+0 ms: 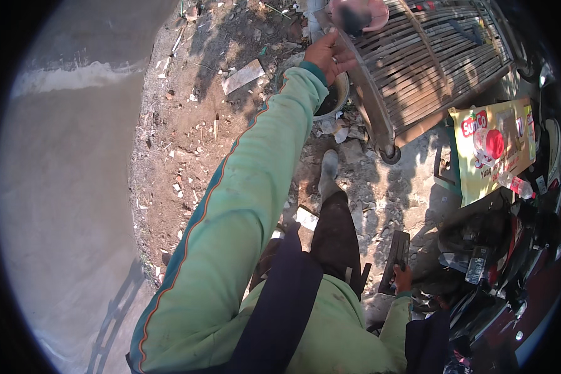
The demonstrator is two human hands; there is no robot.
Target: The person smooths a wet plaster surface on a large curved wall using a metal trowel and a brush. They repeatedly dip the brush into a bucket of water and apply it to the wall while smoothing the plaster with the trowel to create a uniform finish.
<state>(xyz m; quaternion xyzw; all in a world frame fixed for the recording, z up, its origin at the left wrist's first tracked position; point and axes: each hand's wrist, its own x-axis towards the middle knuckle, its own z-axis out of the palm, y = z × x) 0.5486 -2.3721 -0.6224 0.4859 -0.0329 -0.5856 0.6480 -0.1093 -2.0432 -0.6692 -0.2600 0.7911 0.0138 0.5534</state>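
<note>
The left hand (326, 58), its fingers loosely parted with nothing visible in them, reaches to the far middle of the scene above a bucket (344, 105) and just beside the wooden edge of a slatted bench (411, 81), though I cannot tell whether it touches either. Near and to the right, the right hand (403, 278) is clamped on a dark, flat, oblong tool (397, 248), which is right of the booted leg (334, 230); farther right, a yellow printed banner (474, 177) hangs near the bench's near end.
</note>
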